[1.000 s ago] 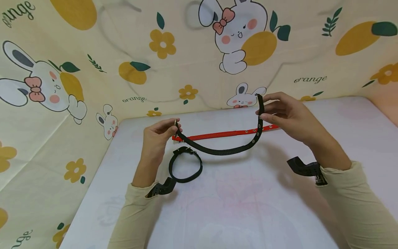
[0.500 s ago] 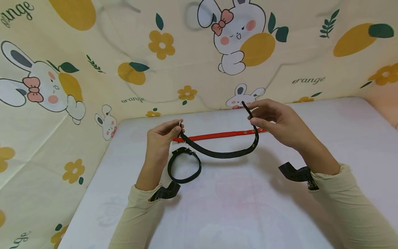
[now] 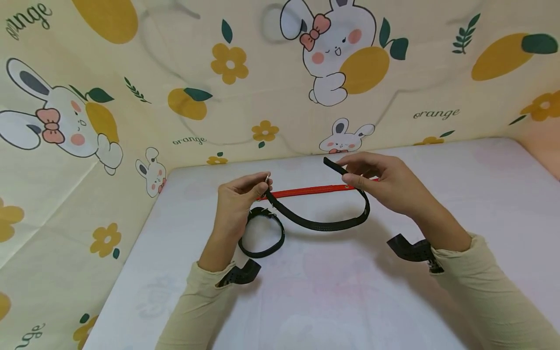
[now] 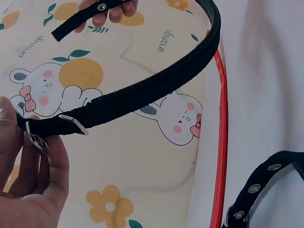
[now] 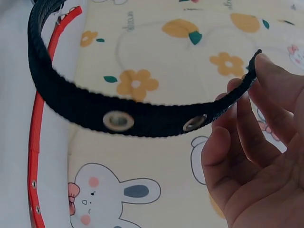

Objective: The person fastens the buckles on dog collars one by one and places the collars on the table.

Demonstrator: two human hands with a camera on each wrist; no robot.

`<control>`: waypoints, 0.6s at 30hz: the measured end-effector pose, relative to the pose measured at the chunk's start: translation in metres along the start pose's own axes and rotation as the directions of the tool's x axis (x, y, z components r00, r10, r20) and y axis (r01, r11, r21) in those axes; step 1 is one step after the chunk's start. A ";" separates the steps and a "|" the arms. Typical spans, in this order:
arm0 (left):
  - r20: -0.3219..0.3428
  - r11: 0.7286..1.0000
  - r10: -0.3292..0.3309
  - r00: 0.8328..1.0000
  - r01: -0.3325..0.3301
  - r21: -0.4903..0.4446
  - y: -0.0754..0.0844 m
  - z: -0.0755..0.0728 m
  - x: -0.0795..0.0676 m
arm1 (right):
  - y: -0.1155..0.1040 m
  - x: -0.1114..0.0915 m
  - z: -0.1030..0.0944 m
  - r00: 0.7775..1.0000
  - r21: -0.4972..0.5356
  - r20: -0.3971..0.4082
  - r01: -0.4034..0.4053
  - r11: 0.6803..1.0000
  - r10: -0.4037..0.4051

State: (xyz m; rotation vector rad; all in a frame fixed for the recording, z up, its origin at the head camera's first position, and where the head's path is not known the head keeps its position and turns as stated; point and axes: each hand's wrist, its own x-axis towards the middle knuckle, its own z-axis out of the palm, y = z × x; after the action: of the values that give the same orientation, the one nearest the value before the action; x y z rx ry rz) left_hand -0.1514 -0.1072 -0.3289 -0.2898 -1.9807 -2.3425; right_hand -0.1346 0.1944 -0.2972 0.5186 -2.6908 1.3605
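Observation:
A black collar [image 3: 321, 226] with metal eyelets hangs in a curve between both hands, above the table. My left hand [image 3: 238, 199] pinches its buckle end; the silver buckle [image 4: 35, 137] and a metal loop [image 4: 75, 124] show in the left wrist view. Near the eyelet end, my right hand [image 3: 382, 180] pinches the strap between thumb and fingers, and the tip [image 3: 331, 164] sticks out toward the left hand. Below the left hand, a second black collar [image 3: 261, 253] lies buckled into a ring. Behind the held strap a red collar [image 3: 310, 190] lies stretched out straight.
The white table [image 3: 332, 291] carries the collars. A cream cloth [image 3: 245, 102] printed with rabbits and oranges hangs behind the table and down its left side. Black bands [image 3: 411, 248] sit at both wrists, by the sleeves.
My right hand has moved left and down, bending the strap's tip over to the left. The left hand has shifted slightly right, so the two ends are closer together.

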 end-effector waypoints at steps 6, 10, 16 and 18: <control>0.011 0.999 -0.009 1.000 0.008 0.035 0.000 0.005 -0.002 | 0.000 -0.001 0.006 0.999 0.004 0.012 0.048 0.999 -0.048; 0.004 0.998 -0.020 1.000 0.020 0.065 -0.001 0.007 -0.004 | 0.000 -0.002 0.011 0.997 0.011 0.020 0.074 0.997 -0.075; 0.003 0.995 -0.013 1.000 0.012 0.102 -0.001 0.012 -0.007 | -0.003 -0.003 0.015 0.996 -0.014 0.043 0.083 0.996 -0.082; 0.007 0.994 -0.005 1.000 0.004 0.106 -0.002 0.013 -0.007 | -0.004 -0.002 0.017 0.995 -0.025 0.051 0.092 0.995 -0.091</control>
State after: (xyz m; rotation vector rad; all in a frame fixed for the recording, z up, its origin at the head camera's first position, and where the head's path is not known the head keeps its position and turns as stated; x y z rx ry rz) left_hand -0.1429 -0.0942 -0.3299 -0.2887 -2.1018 -2.2328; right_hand -0.1299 0.1790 -0.3050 0.6726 -2.6834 1.3026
